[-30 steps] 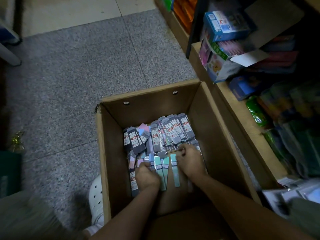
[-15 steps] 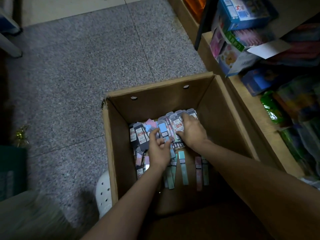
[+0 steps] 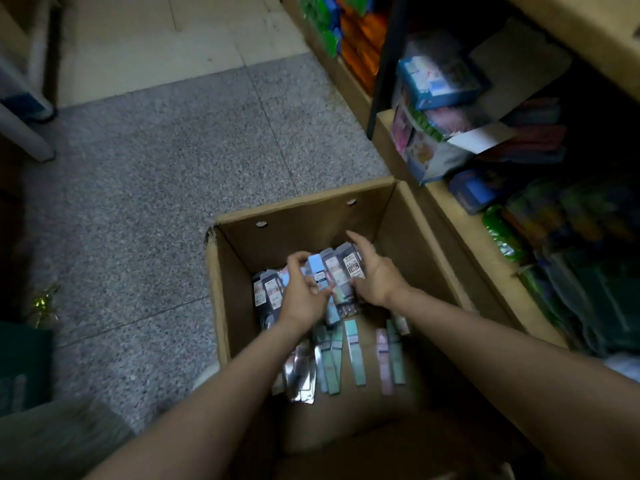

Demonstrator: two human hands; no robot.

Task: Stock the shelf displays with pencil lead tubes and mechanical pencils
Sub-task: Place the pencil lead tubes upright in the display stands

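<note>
Grey speckled stone floor point(image 3: 145, 161), dim light. Open brown cardboard box point(image 3: 408, 237) sits on it, far wall with two small round holes. Just right of the box, touching or nearly so: low wooden shelf point(image 3: 446, 216) carrying blue and pink printed cartons point(image 3: 436, 109) with an open flap, and green plastic-wrapped packs point(image 3: 502, 237) further along. Beyond the box, on a farther shelf section, orange and green stacked packs point(image 3: 346, 32). Left of the box, a gold tinsel scrap point(image 3: 43, 303) on the floor.

Inside the box: dark carded pencil lead packs point(image 3: 268, 292) with white labels heaped against the far wall; flat pastel green and pink slim packets point(image 3: 356, 351) lie loose on the bottom, nearer the person; silvery foil packs point(image 3: 301, 372) beside those.

Left hand point(image 3: 304, 289) is curled around a bunch of packs, light blue one point(image 3: 317, 270) on top, lifted above the heap. Right hand point(image 3: 374, 271) is spread, fingers straight, against the right side of the same bunch; whether it grips is unclear. Both forearms cross the near part of the box and hide some packets.
</note>
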